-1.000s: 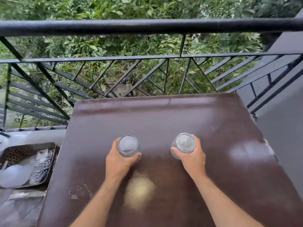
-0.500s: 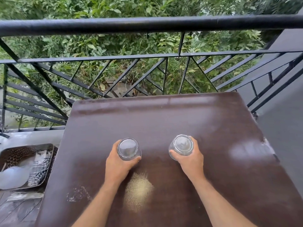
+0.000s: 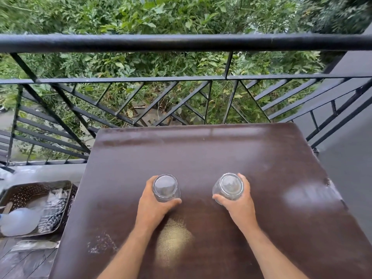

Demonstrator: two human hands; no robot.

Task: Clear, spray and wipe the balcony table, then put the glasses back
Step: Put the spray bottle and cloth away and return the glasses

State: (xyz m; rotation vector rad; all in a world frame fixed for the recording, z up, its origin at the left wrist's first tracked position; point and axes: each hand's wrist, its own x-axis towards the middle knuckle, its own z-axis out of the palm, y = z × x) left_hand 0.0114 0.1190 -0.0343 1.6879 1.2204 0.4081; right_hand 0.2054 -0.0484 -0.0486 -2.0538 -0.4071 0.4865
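Two clear glasses stand near the middle of the dark brown balcony table (image 3: 201,154). My left hand (image 3: 152,208) is wrapped around the left glass (image 3: 165,187). The right glass (image 3: 229,187) is gripped by my right hand (image 3: 239,206), and it leans slightly to the left. A patch of pale sandy dust (image 3: 171,240) lies on the tabletop just behind my left wrist, with a smaller whitish smear (image 3: 102,243) further left.
A black metal railing (image 3: 181,42) runs along the table's far edge, with green bushes beyond. On the floor at the left sits a perforated brown tray (image 3: 30,192) holding a white plastic bottle (image 3: 19,221) and a checked cloth (image 3: 53,210). A grey wall (image 3: 354,137) borders the right.
Both hands keep hold of the glasses at nearly the same spots on the table. The camera has tilted up a little, so more of the railing and bushes shows.
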